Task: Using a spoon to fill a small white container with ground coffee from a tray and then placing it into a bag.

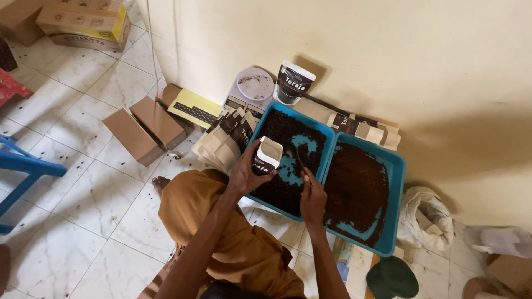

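White floor tiles lay under a blue tray [327, 138] at centre; the light, crushable pouch [267, 156] was gripped low by the left hand [247, 173], a scoop [295, 158] clasped in the right hand [313, 198].

There are 2 blue trays: 1 tray of beans [327, 134] and 1 tray of grounds [398, 166]. 1 open pouch [268, 154] sits in 1 of 2 hands; 1 filled pouch [293, 82] stands on 1 scale [252, 88]. 1 stack of empty pouches [224, 135] lies by the trays, 2 more pouches [363, 129] lie behind them, and 2 open cardboard boxes [145, 127] sit on the floor.
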